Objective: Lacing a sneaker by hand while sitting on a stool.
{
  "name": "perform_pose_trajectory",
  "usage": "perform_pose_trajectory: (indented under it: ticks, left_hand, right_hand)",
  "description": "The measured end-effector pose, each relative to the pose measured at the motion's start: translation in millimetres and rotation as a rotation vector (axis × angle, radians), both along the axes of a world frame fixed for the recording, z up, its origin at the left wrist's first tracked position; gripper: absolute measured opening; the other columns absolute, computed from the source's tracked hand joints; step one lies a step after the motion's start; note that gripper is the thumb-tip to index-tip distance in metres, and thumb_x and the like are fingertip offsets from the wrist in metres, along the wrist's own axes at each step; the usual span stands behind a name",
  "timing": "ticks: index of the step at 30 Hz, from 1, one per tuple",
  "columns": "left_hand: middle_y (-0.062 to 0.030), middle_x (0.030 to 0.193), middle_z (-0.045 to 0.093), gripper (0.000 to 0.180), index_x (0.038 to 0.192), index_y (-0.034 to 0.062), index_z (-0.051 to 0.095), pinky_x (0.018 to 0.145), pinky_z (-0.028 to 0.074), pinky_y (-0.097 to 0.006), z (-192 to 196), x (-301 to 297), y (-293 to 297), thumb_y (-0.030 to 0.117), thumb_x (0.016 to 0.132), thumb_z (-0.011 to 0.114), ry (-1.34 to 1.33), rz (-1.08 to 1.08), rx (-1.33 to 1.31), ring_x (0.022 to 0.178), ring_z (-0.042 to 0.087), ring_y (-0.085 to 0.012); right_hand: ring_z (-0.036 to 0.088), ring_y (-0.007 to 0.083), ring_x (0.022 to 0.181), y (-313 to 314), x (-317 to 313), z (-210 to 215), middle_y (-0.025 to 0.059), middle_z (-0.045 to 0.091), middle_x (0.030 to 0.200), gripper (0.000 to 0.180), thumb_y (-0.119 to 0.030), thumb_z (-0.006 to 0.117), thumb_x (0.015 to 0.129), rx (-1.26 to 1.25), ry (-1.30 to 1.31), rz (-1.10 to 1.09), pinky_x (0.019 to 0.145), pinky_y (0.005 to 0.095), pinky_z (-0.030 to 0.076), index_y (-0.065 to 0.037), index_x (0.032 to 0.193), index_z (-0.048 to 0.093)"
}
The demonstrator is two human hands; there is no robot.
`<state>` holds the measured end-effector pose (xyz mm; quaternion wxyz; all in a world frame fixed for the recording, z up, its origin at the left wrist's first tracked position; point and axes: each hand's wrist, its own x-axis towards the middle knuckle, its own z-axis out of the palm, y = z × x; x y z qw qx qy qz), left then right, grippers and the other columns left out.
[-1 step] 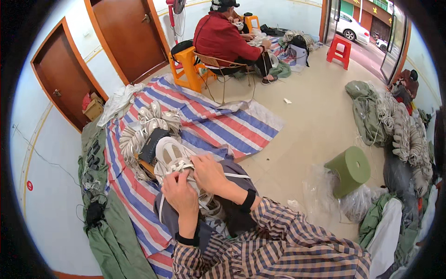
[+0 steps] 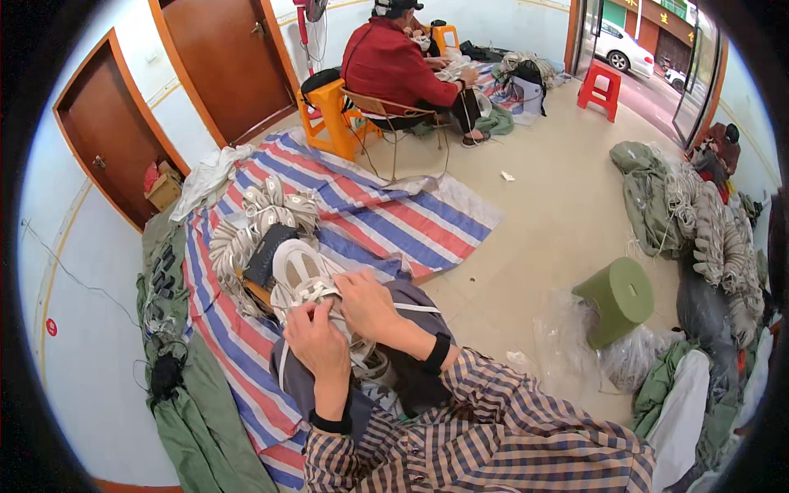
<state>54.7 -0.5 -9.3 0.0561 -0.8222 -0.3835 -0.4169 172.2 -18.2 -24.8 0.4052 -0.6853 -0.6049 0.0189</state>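
A pale beige shoe upper (image 2: 295, 263) lies in front of me over my knees, its toe pointing away. White shoelaces (image 2: 319, 289) cross its front. My left hand (image 2: 317, 335) is closed, with thumb and forefinger pinched at the lacing. Beside it my right hand (image 2: 370, 306) is closed too, its fingertips at the lace on the right edge of the upper. One loose lace end (image 2: 419, 309) stretches out to the right past my right hand; another hangs down left of my left hand. The fingertips partly hide the lace between them.
Bundled shoe uppers (image 2: 267, 212) and a dark block (image 2: 271, 253) lie beyond the upper. Striped sheeting (image 2: 353, 193) covers the floor. A green stool (image 2: 618, 300) stands right, near heaped uppers (image 2: 699, 214). A person in red (image 2: 394, 62) sits ahead, near a red stool (image 2: 599, 93).
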Motion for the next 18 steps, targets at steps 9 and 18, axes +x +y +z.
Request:
perform_pose_trajectory:
  ticks: [9, 18]
  left_hand:
    - [-0.0070, 0.098, 0.059, 0.032, 0.101, 0.0132, 0.068, 0.084, 0.041, -0.040, -17, -5, -3, 0.002, 0.073, 0.059, -0.030, 0.064, 0.021, 0.095, 0.056, -0.0275]
    - [-0.0054, 0.098, 0.059, 0.031, 0.103, 0.0143, 0.064, 0.084, 0.040, -0.039, -11, 0, -6, 0.008, 0.072, 0.066, -0.051, 0.074, -0.023, 0.095, 0.056, -0.0254]
  right_hand:
    - [0.059, 0.0335, 0.092, -7, 5, 4, 0.0157, 0.062, 0.094, 0.033, -0.009, 0.054, 0.081, 0.087, -0.157, 0.051, 0.071, 0.0435, 0.050, -0.003, 0.114, 0.051]
    - [0.060, 0.0332, 0.089, -10, 10, 11, 0.0150, 0.063, 0.090, 0.026, -0.007, 0.058, 0.075, 0.150, -0.172, 0.113, 0.069, 0.0426, 0.050, 0.000, 0.100, 0.057]
